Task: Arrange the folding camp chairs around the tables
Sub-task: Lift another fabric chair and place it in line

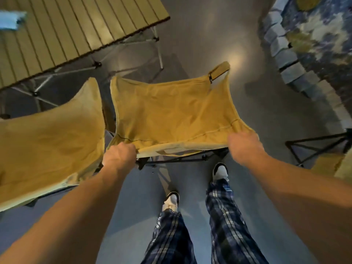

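Fingers of my left hand [119, 156] and right hand [244, 147] curled over the near top edge of the yellow chair [171, 115], one at each corner, to steer it level. Arms reached forward and down. Chair stood beside a second chair [51, 138], near the slatted table [62, 33].
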{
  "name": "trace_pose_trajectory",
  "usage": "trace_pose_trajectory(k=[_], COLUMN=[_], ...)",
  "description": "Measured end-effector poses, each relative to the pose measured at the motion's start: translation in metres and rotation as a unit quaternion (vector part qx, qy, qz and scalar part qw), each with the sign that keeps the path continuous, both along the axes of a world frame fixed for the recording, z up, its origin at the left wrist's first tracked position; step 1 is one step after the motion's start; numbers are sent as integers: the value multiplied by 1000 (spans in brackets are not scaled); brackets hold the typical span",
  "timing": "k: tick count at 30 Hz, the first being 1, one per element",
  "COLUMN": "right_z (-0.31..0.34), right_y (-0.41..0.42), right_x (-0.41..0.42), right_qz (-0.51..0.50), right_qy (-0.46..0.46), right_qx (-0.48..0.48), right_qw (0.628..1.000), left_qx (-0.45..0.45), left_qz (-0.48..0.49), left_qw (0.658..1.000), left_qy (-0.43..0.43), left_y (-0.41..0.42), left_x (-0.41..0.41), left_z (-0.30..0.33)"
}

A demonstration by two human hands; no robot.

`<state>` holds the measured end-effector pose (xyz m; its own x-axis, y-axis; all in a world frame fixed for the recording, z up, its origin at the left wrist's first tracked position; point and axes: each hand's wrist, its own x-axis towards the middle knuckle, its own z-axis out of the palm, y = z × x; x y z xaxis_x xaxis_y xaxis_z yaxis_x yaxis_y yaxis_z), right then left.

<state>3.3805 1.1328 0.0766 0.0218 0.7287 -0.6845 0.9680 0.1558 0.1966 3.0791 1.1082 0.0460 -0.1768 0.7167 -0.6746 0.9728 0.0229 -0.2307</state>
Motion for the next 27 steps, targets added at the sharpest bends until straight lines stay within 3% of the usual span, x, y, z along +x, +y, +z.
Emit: trace_pose_trajectory(k=[5, 10, 19, 27], right_z=[-14, -25, -25, -28], right_y=[66, 111, 148, 154], right_x=[16, 29, 31, 18], right_qz=[52, 99, 214, 168], right_qy=[13, 15, -5, 0], right_qx=[-3, -42, -17, -29], right_qw=[999, 994, 977, 985], left_qx=[-14, 25, 59, 20], left_qz=[109, 159, 241, 260], left_qw=[994, 987, 968, 965], left_qy=[-7, -8, -27, -21], left_y=[3, -3, 25, 36], left_x=[17, 30, 41, 32], left_z=[-10, -22, -24, -17])
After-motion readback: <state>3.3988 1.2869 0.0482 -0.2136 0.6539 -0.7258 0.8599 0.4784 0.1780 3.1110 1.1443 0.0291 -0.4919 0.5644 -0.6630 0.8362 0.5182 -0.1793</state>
